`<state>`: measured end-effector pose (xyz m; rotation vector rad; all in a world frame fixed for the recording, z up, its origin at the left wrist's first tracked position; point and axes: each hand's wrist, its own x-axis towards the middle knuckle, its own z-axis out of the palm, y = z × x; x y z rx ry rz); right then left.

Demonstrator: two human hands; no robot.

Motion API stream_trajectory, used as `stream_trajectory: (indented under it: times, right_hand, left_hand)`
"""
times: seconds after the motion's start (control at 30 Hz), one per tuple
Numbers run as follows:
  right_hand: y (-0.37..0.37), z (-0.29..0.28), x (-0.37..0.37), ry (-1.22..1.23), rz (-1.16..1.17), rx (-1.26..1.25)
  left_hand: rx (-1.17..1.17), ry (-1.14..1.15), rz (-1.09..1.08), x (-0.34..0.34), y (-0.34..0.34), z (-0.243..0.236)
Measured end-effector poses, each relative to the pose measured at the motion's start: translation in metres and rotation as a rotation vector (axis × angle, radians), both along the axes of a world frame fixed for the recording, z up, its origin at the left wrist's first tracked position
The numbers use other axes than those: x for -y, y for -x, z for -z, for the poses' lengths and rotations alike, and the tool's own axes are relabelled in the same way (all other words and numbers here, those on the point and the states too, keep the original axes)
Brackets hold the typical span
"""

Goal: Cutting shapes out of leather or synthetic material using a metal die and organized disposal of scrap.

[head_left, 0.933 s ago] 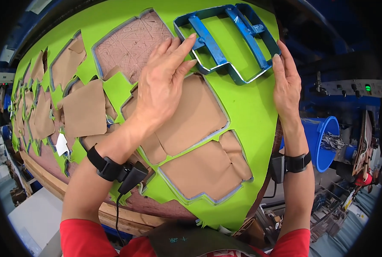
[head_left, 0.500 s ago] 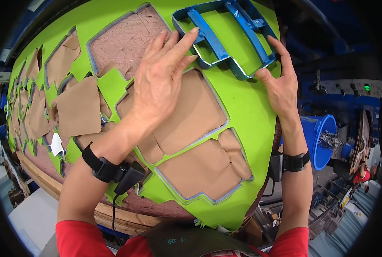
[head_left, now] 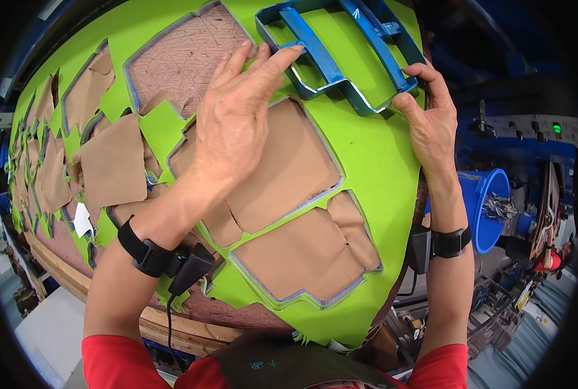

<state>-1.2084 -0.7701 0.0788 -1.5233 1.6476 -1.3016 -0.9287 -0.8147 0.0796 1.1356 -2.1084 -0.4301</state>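
A blue metal cutting die (head_left: 331,65), an open frame with two crossbars, lies on bright green sheet material (head_left: 373,149) at the top. My right hand (head_left: 432,120) grips its near right corner between thumb and fingers. My left hand (head_left: 234,123) reaches over the sheet with fingers stretched out, and its index fingertip touches the die's left side. Part of the left thumb is hidden. Below that hand lie tan cut pieces (head_left: 286,168) inside blue-grey edged outlines in the green sheet. Another tan piece group (head_left: 302,253) sits nearer to me.
Loose tan pieces (head_left: 114,162) overlap cut openings on the left. A scored pinkish board (head_left: 185,58) shows through one opening. A wooden edge (head_left: 185,330) runs along the near side. Right of the table stands a blue bucket (head_left: 490,236) holding scraps. A control panel (head_left: 542,131) has a lit green button.
The die has shifted slightly up and left. My right fingers have closed more around its corner. My left hand has moved slightly left, its index finger still on the die.
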Motion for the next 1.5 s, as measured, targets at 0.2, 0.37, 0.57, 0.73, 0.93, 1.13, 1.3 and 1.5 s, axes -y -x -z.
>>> stream_trajectory:
  times: [0.2, 0.37, 0.57, 0.73, 0.93, 1.13, 1.3, 1.5]
  right_hand:
    - [-0.005, -0.005, -0.001, -0.035, 0.011, -0.017]
    - [-0.007, -0.011, -0.001, -0.04, 0.033, 0.002]
    - [-0.006, -0.012, 0.0, -0.038, 0.032, 0.058]
    - [-0.004, -0.01, -0.002, -0.095, 0.06, -0.051]
    - [-0.005, -0.009, -0.002, -0.081, 0.056, -0.096]
    - [-0.004, -0.012, 0.0, -0.079, 0.054, -0.109]
    - [-0.005, -0.014, 0.0, -0.083, 0.052, -0.117]
    - [-0.004, -0.01, -0.003, -0.006, 0.027, -0.112]
  left_hand:
    - [-0.284, -0.115, -0.125, -0.003, 0.001, -0.002]
    - [-0.274, -0.068, -0.172, -0.001, -0.005, 0.0]
    - [-0.354, -0.249, -0.125, 0.014, -0.012, 0.002]
    - [0.015, -0.347, 0.099, 0.047, -0.018, -0.05]
    - [0.111, -0.304, 0.159, 0.042, -0.006, -0.027]
    - [0.111, -0.125, 0.101, 0.034, -0.007, -0.011]
    - [0.11, 0.026, 0.095, 0.03, -0.004, -0.008]
    - [0.182, 0.116, 0.068, 0.026, -0.004, -0.005]
